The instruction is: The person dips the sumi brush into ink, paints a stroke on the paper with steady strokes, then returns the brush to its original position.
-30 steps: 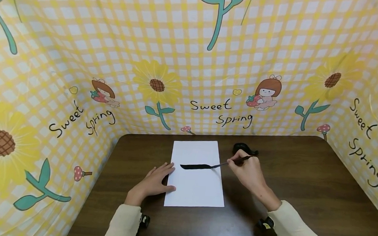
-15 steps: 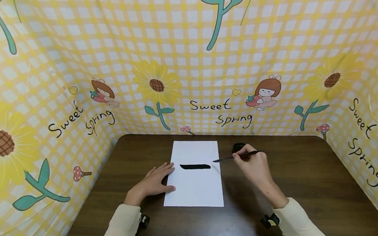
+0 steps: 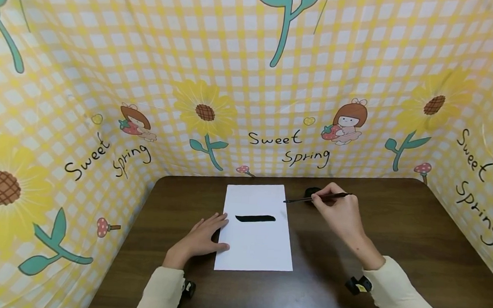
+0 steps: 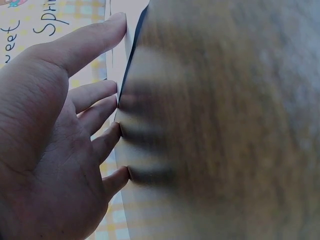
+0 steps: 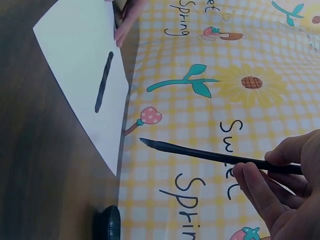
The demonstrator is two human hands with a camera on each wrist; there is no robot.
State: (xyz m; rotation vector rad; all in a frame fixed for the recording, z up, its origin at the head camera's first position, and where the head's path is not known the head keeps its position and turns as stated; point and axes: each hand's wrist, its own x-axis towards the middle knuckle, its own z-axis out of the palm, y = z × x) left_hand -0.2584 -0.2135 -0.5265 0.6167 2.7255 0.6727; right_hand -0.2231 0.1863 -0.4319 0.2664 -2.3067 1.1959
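A sheet of white paper (image 3: 254, 250) lies on the dark wooden table, with one broad black stroke (image 3: 256, 218) across it. My left hand (image 3: 199, 236) rests at the sheet's left edge, fingers spread, with fingertips and thumb on the paper. In the left wrist view those fingers (image 4: 106, 142) look nearly straight. My right hand (image 3: 341, 215) pinches a slim dark writing brush (image 5: 200, 154) between thumb and fingers. The brush's pointed black tip is raised over the paper's right edge in the head view. Behind the right hand a small black dish (image 3: 309, 192) is partly hidden.
The brown table (image 3: 253, 297) has rounded back corners. A yellow checked cloth (image 3: 272, 98) with sunflowers and lettering hangs behind it and along both sides. Black wrist cameras sit at both cream sleeves (image 3: 408, 299).
My right hand has lifted the brush off the end of the black stroke and moved it back and right, towards the dish. The left hand and the paper have stayed put.
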